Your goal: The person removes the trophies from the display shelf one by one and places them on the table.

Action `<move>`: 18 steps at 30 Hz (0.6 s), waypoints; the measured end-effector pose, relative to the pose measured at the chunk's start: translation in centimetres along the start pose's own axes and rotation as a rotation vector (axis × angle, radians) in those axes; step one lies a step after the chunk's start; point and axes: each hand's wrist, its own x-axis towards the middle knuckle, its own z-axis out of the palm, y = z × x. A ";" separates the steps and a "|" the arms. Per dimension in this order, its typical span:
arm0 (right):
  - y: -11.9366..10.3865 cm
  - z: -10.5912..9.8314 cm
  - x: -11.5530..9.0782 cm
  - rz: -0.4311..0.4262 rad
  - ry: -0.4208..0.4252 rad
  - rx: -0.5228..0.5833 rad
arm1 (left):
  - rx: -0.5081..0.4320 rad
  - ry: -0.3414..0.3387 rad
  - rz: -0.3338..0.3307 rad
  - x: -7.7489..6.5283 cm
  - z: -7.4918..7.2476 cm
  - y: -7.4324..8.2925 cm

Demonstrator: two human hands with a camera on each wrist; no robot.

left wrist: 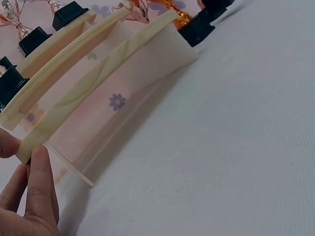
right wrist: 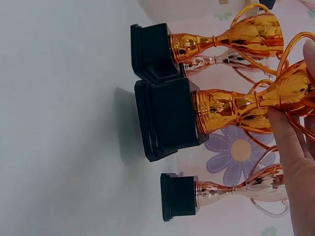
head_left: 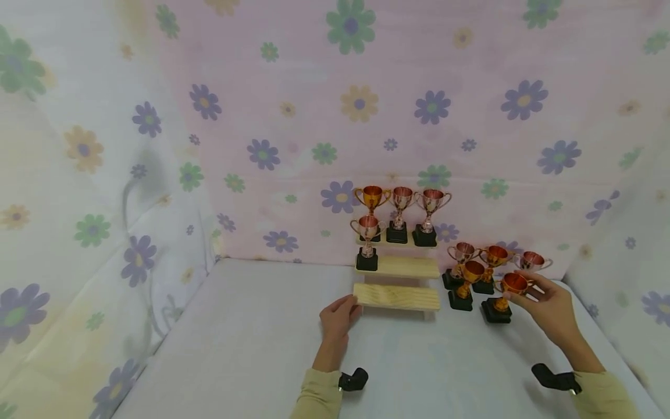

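Note:
At the right, my right hand point(head_left: 552, 307) grips a gold trophy point(head_left: 513, 283) by its cup, thumb and fingers at the sides. The trophy's black base point(right wrist: 170, 115) is slightly tilted, with a shadow on the cloth beside it in the right wrist view. My left hand point(head_left: 336, 320) pinches the left end of the lowest wooden step point(head_left: 396, 297) of a three-step stand, thumb on top and fingers underneath. A pinkish-silver trophy point(head_left: 368, 247) stands at the left of the middle step point(head_left: 405, 266). Along the top step are a gold trophy point(head_left: 372, 198) and two pinkish-silver trophies point(head_left: 401, 201).
Right of the stand, more trophies are grouped closely: a gold trophy point(head_left: 471, 273) in front, another gold trophy point(head_left: 494, 256) and a pinkish-silver trophy point(head_left: 463, 254) behind. One pinkish-silver trophy point(head_left: 534, 261) is partly behind my right hand. White cloth point(head_left: 251, 343) covers the table; flowered fabric point(head_left: 293, 116) surrounds it.

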 end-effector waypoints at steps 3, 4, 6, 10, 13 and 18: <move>0.2 0.2 1.2 0.024 -0.023 -0.033 | 0.004 0.006 0.010 0.0 0.1 0.0; 0.4 0.3 1.3 0.036 -0.025 -0.053 | 0.008 0.004 0.012 0.0 0.1 0.0; 0.8 0.6 1.3 0.061 -0.032 -0.078 | 0.022 0.001 0.000 -0.1 0.0 -0.1; 1.6 0.8 1.1 0.079 -0.023 -0.087 | 0.035 -0.005 -0.023 -0.3 -0.2 -0.3; 1.9 0.8 1.2 0.067 0.001 -0.047 | 0.020 -0.013 -0.006 -0.3 -0.1 -0.1; 2.3 0.8 1.6 0.059 0.011 -0.045 | -0.018 -0.025 0.025 -0.1 0.0 0.0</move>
